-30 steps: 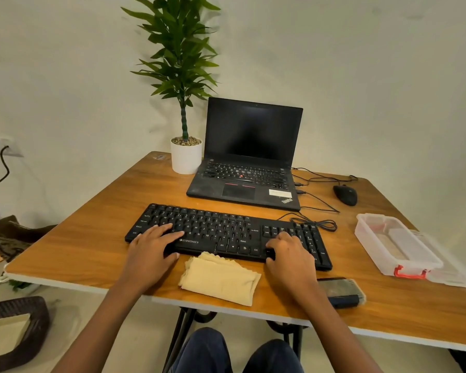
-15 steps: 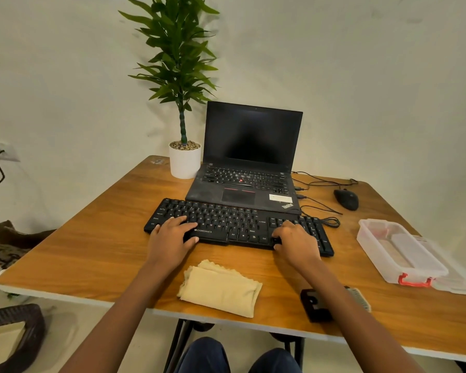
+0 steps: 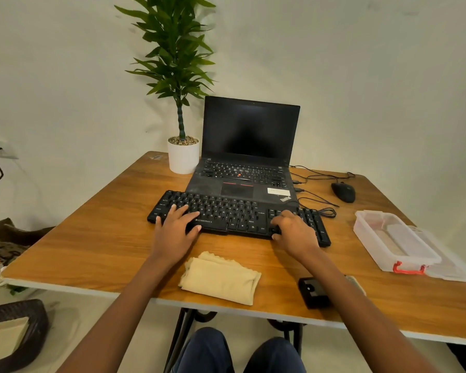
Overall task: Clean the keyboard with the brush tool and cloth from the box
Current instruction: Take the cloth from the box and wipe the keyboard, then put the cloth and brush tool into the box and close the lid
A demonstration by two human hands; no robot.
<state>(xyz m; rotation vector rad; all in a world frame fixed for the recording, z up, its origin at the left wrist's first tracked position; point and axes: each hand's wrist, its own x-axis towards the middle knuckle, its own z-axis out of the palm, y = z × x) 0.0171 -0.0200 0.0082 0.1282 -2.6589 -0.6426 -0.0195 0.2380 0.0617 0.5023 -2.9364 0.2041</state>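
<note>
A dark woven basket (image 3: pixel 14 335) on the floor is cut off at the left edge. The brush tool (image 3: pixel 314 292), by the table's near edge, is half hidden under the right forearm. The wooden table (image 3: pixel 92 238) stands against a plain pale wall, with 1 potted plant (image 3: pixel 183 154) and a laptop (image 3: pixel 248 170) at the far side. The keyboard (image 3: pixel 234 214) lies mid-table, long axis left to right, right end slightly nearer, far edge against the laptop. The left hand (image 3: pixel 176 232) rests flat on its left keys, fingers spread, grasping nothing. The folded cloth (image 3: pixel 219 278) lies nearer than the keyboard. The right hand (image 3: pixel 293 232) covers the right keys, fingers bent; whether it grips I cannot tell. The clear box (image 3: pixel 396 240) sits lidless at the right.
</note>
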